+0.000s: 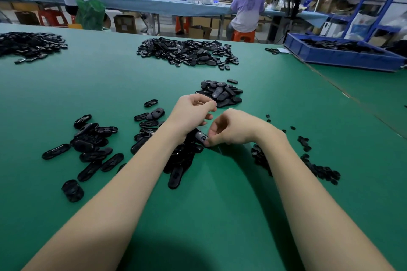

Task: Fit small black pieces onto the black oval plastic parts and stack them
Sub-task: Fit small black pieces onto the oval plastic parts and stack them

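Head view: a green table mat [220,215] is shown, strewn with glossy black oval plastic parts. At the centre of the frame the left hand [189,114] is raised just above the mat, its fingers curled and thumb and forefinger brought together; whether a small piece is pinched between them cannot be told. Just to its right and lower, the right hand [229,128] is seen with fingers curled downward, its fingertips [208,143] pinching the end of one black oval part [201,136] that lies on top of a loose heap of ovals [180,158], partly hidden under the left forearm. A second scatter of oval parts [92,145] is spread left of centre, with a short stack of ovals [72,190] standing at the lower left. A small mound of ovals [221,92] is placed just beyond the hands, and a larger pile [189,53] lies farther up the frame; another pile [30,45] is seen at the upper left. Small black pieces [319,168] are scattered along the right forearm, at the right of centre. A blue plastic crate [343,56] holding more black parts is set at the upper right. Along the top of the frame, three people are placed at a long blue-covered bench [136,3].
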`<state>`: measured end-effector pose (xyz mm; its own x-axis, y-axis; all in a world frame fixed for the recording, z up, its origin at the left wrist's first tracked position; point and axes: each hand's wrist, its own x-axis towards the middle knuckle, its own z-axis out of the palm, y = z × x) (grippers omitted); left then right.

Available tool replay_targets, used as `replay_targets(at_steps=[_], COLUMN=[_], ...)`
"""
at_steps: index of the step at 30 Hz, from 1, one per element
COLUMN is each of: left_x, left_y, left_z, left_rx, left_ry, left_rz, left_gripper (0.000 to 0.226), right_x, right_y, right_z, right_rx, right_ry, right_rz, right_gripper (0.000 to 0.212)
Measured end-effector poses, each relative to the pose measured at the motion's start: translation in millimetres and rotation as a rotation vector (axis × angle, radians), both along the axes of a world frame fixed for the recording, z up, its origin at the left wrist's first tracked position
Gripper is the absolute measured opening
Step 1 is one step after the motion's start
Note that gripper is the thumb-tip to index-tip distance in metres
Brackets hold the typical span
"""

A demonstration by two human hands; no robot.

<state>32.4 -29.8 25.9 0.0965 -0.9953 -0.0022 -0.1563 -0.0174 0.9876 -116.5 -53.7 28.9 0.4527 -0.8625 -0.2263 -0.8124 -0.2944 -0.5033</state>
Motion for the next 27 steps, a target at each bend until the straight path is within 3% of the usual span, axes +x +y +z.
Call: replay_targets(at_steps=[8,12,14,19,27], left_x=[-2,-6,-6,-5,-5], left_y=[0,1,1,0,1], left_z=[-2,-1,-3,-8,-9], left_rx=[-0.023,0.058,0.090,0.108,0.118], left_ry=[-0.091,0.011,0.023,0.032,0.080], left_rz=[-0.070,-0.246,-0.242,-0.173,-0.173], left_gripper=[0.010,0.013,0.010,0.012,0.020], right_x=[-36,-50,-54,-66,-67], right_y=[0,0,0,1,6], right_z=[15,21,24,33,33], right_rx=[-0.022,-0.059,-0.068,-0.042,0.059], right_ry=[-0.235,-0.316,-0.207,0.289,0.417], right_rz=[-0.067,-0.159,-0.187,-0.232,-0.192], right_gripper=[0.014,0.016,0.018,0.008,0.017])
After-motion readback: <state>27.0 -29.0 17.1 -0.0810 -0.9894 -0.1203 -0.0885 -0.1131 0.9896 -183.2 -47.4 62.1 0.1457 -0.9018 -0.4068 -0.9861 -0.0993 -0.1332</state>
